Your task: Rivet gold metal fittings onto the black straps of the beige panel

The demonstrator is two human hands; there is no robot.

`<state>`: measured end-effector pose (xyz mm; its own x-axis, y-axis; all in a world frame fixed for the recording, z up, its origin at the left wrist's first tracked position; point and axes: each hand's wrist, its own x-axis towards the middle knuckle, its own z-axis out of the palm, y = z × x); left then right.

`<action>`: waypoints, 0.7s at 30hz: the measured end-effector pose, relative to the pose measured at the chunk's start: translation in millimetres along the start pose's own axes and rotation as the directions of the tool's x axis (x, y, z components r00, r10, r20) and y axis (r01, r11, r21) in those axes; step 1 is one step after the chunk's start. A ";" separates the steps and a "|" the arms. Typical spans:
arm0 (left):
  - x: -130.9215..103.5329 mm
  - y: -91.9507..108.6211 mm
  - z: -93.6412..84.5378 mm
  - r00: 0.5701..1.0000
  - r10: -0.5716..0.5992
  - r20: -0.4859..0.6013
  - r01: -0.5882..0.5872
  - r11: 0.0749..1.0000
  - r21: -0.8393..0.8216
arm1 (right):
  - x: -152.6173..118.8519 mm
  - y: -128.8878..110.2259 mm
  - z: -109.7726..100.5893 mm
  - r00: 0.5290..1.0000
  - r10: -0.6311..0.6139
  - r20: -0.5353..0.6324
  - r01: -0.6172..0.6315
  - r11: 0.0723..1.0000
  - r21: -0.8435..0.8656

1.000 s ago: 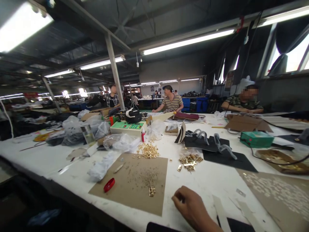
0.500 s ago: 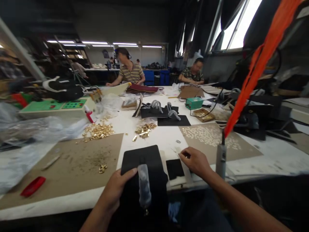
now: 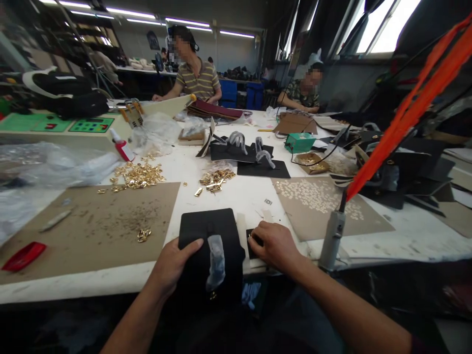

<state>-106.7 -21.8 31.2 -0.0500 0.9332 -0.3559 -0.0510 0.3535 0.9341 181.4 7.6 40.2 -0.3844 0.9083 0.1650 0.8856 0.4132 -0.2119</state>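
While the left hand (image 3: 173,265) grips the black bag (image 3: 212,246) at the near edge of the white table (image 3: 243,196), thumb on top, the right hand (image 3: 275,243) pinches a small black patch (image 3: 251,242) just beside it, fingers curled.

Beside the matt brown cardboard sheet (image 3: 96,231), a matt black leather-like panel (image 3: 208,236) bears a clear plastic-wrapped handle (image 3: 216,260), with glossy gold metal fittings (image 3: 138,175) just beyond the sheet.

Gold fittings (image 3: 138,175) beside a brown card sheet (image 3: 92,228), red cutter (image 3: 22,255), green box (image 3: 299,142), orange strap (image 3: 405,115).
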 end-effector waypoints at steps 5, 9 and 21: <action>1.2 -1.6 -0.8 1.000 0.019 0.003 -0.019 1.000 -0.005 | -1.3 -2.2 1.1 0.997 -0.029 0.070 0.031 0.999 -0.021; 0.0 -3.4 -1.8 0.999 0.033 0.015 -0.033 0.999 -0.016 | 1.5 -2.5 -1.2 0.996 0.025 0.081 -0.028 0.999 0.031; 1.2 -7.8 -2.3 0.999 0.032 -0.005 -0.032 0.999 -0.016 | 4.5 5.2 -4.5 0.983 -0.062 0.172 0.020 0.972 0.233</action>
<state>-108.6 -23.5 23.4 -0.0563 0.9437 -0.3261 -0.0649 0.3224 0.9444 185.4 13.5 44.2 -0.4777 0.8784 0.0092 0.7923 0.4354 -0.4273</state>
